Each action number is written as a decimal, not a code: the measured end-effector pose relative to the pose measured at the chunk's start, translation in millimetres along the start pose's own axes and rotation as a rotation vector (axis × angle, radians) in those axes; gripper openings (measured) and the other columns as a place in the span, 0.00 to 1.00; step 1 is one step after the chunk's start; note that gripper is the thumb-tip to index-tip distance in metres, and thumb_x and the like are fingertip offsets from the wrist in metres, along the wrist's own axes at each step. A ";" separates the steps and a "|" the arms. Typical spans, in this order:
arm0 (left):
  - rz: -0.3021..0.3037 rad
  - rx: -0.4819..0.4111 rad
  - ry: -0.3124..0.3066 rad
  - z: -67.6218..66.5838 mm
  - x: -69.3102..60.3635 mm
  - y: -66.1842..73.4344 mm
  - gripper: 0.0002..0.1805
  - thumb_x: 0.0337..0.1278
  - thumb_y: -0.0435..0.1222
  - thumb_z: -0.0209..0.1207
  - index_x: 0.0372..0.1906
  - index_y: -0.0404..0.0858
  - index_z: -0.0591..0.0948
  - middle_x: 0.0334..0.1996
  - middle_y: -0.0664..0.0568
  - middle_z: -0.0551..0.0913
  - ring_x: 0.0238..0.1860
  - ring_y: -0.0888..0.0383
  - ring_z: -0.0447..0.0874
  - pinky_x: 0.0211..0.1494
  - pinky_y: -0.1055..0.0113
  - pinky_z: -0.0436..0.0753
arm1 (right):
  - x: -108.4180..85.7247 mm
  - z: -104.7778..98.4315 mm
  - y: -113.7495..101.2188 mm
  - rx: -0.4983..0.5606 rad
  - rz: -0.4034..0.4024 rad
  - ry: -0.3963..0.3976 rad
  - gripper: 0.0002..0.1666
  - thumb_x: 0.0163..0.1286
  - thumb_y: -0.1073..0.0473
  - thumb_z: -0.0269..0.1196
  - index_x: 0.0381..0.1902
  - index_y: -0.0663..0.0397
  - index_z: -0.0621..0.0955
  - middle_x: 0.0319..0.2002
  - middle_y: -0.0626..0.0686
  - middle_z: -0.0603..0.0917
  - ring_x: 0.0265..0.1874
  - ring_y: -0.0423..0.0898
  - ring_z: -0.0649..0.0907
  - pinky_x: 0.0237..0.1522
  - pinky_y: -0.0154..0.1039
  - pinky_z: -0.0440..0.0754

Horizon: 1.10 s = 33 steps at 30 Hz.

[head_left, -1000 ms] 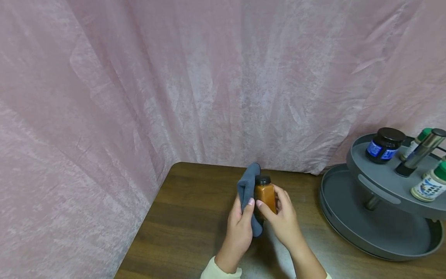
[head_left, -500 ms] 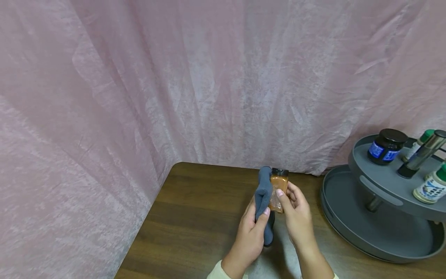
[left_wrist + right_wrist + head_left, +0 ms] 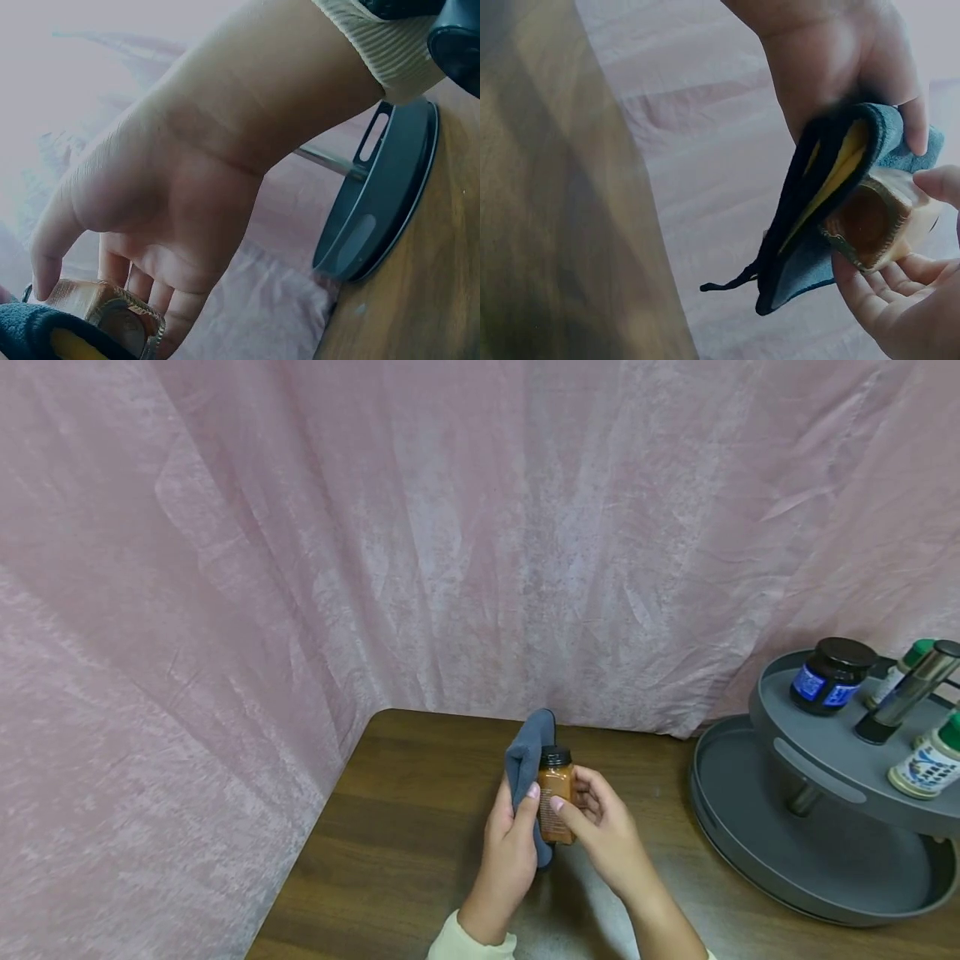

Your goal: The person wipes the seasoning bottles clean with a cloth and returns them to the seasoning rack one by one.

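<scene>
In the head view my left hand [image 3: 512, 856] holds a folded blue-grey cloth [image 3: 527, 758] against the left side of a small jar. The jar [image 3: 556, 782] is square, with a black lid, orange-brown contents and small print on one face. My right hand [image 3: 611, 839] grips it from the right, thumb on the front. Seen from the right wrist, the cloth [image 3: 810, 225] shows a yellow inner side and a loop, pressed to the jar [image 3: 862, 217] near its base. The left wrist view shows the right hand [image 3: 176, 217] around the jar, with cloth in front.
A grey two-tier round rack [image 3: 813, 860] stands at the right. Its upper tier carries a dark jar with blue labels [image 3: 832, 677], a metal-and-black cylinder [image 3: 907, 693] and green-capped bottles [image 3: 926, 764]. A pink curtain [image 3: 450, 568] hangs behind the wooden table [image 3: 405, 810].
Both hands, with cloth and jar, shifted right, then came back left and nearer. The jar's printed face now shows toward the head camera, unlike one second ago. The rack stayed put.
</scene>
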State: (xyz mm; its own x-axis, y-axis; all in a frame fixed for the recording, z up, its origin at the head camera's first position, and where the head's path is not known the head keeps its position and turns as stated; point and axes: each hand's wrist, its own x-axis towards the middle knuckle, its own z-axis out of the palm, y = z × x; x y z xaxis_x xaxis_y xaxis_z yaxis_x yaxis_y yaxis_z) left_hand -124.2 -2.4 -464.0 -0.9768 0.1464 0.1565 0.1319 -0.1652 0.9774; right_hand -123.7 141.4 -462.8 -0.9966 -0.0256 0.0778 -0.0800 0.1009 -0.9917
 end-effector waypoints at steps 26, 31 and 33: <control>-0.017 0.142 -0.029 18.6 -6.7 -6.0 0.25 0.78 0.41 0.49 0.75 0.52 0.66 0.69 0.54 0.75 0.70 0.57 0.71 0.70 0.70 0.71 | 0.4 -11.7 -7.9 0.151 -0.018 0.191 0.32 0.78 0.56 0.58 0.76 0.52 0.65 0.63 0.52 0.71 0.59 0.40 0.78 0.53 0.27 0.81; -0.002 0.113 0.004 14.9 -6.0 -2.3 0.26 0.79 0.41 0.48 0.76 0.53 0.64 0.71 0.55 0.73 0.72 0.58 0.69 0.71 0.72 0.68 | -1.1 -10.4 -6.0 0.022 -0.021 0.149 0.33 0.79 0.51 0.57 0.77 0.42 0.63 0.67 0.56 0.73 0.63 0.50 0.77 0.53 0.29 0.80; 0.021 0.095 0.008 12.4 -5.3 -0.5 0.26 0.80 0.41 0.47 0.77 0.54 0.63 0.71 0.55 0.72 0.72 0.57 0.68 0.72 0.72 0.68 | -0.5 -9.5 -4.4 0.008 -0.032 0.115 0.31 0.80 0.50 0.55 0.76 0.44 0.62 0.67 0.59 0.73 0.62 0.53 0.78 0.53 0.31 0.80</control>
State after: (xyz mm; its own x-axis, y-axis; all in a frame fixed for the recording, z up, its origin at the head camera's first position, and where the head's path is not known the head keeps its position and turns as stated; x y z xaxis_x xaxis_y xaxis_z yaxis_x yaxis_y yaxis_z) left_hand -117.0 9.0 -463.6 -0.9748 0.1361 0.1767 0.1677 -0.0750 0.9830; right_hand -122.9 150.4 -457.5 -0.9890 0.0860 0.1205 -0.1124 0.0935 -0.9893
